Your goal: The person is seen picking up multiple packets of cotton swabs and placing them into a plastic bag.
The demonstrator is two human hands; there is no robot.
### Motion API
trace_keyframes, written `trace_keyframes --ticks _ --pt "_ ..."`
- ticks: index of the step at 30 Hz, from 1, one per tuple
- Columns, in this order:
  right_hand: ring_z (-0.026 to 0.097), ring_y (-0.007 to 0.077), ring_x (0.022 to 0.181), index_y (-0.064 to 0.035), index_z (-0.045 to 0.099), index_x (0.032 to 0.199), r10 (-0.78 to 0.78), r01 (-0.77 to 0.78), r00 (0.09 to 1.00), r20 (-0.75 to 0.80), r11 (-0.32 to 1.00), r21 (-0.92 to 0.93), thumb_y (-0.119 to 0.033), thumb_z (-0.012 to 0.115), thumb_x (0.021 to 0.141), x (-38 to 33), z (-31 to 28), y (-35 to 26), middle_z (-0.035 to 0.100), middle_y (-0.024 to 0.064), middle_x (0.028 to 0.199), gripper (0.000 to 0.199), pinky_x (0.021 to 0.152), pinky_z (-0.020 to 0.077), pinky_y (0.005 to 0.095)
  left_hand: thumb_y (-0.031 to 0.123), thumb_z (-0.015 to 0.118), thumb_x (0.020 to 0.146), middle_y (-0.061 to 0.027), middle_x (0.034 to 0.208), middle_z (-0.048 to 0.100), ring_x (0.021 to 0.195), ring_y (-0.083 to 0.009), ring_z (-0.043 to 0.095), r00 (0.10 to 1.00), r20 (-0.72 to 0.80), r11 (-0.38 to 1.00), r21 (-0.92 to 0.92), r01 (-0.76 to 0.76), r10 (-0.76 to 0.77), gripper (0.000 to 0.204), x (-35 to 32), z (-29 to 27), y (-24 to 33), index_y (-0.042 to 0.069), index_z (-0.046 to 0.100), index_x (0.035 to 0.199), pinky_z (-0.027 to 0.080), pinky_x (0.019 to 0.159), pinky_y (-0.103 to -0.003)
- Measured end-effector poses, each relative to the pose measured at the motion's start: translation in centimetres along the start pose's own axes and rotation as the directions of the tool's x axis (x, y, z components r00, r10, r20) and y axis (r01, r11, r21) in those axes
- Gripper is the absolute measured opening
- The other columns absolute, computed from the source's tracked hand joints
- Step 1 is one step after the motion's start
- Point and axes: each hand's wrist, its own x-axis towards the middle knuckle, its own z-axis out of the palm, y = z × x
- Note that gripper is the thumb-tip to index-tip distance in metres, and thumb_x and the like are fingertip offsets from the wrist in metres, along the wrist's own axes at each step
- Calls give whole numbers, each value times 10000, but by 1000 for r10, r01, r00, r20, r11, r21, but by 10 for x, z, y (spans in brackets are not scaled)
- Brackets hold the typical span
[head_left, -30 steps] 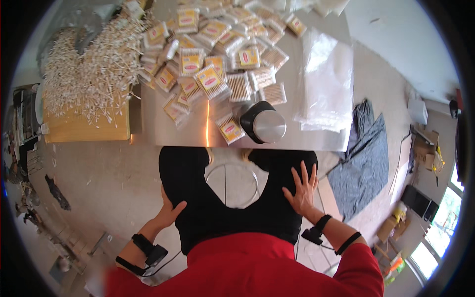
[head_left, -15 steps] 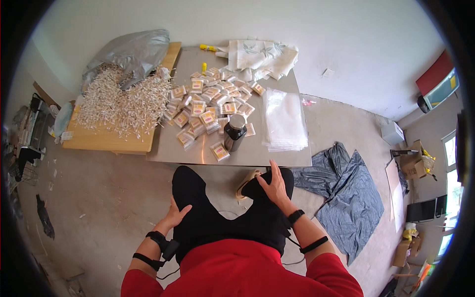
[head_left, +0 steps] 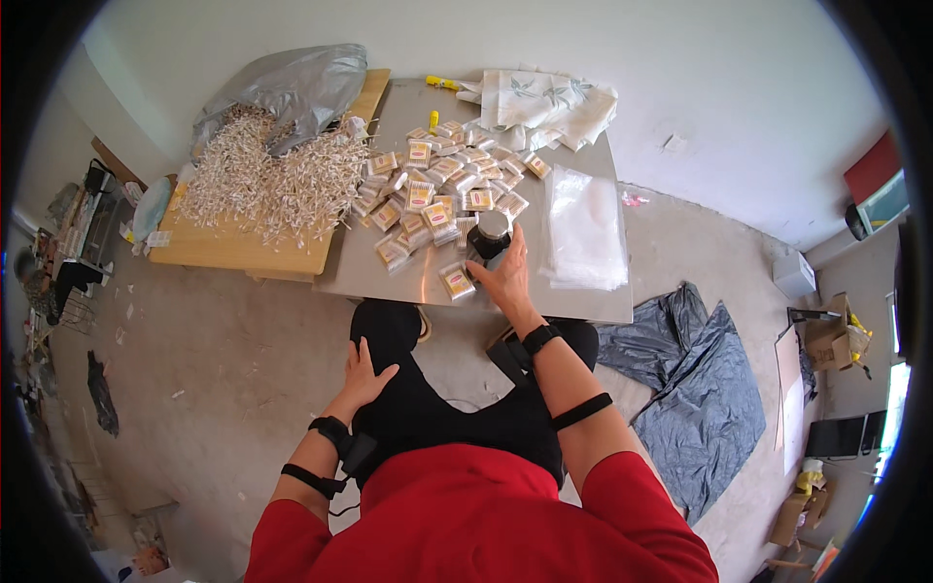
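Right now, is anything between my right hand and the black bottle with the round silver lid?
Nothing visible: your right hand is right beside the black bottle with the round silver lid. The flat, clear packet with a yellow label lies left of that hand, not between them.

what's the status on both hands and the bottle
Right hand at dark bottle, grip unclear. Left hand open at left thigh. Swab packets crowd bottle's left and far sides.

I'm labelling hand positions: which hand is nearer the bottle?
Right. The right hand is at the near side of the bottle; the left hand is farther off, at the left thigh.
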Motion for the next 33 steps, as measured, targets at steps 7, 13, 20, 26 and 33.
trace_keyframes --ticks 7,13,20,26,33 --pt "518 403 1103 -33 324 1320 169 -166 985 24 981 -102 -250 808 625 23 14 13 472 231 1237 874 887 459 450 471 716 750 -336 1478 41 1323 -514 228 995 -20 995 -1 98 -98 1106 56 -4 0 128 -38 1483 270 1080 -517" --pt "635 328 955 -14 461 1191 14 -15 998 58 999 29 -244 827 625 68 -42 7 622 199 1050 712 808 513 404 355 756 733 -369 1447 40 1281 -554 246 996 -73 996 67 50 -45 1127 62 -1 -8 123 -64 1470 280 1062 -537" --pt "646 278 921 22 504 1127 -22 25 940 -339 1000 5 -242 843 625 250 -109 42 650 179 1001 661 804 512 369 314 769 727 -352 1453 18 1293 -530 235 996 -49 994 76 76 -73 1135 61 -18 -13 115 -66 1469 265 1070 -542" --pt "590 389 971 70 473 1088 83 -255 873 -481 918 -304 -330 833 582 346 -95 122 594 237 1029 739 856 480 439 285 782 717 -334 1463 -5 1326 -507 193 994 12 992 68 104 -105 1153 67 -25 -6 104 -74 1467 242 1084 -542" --pt "545 363 1082 50 469 1142 225 -321 894 -388 925 -204 -312 839 579 359 -73 150 561 224 1137 765 926 449 413 245 779 720 -337 1461 5 1334 -508 168 999 -15 993 107 40 -39 1119 66 -22 -2 55 -32 1466 217 1098 -526"
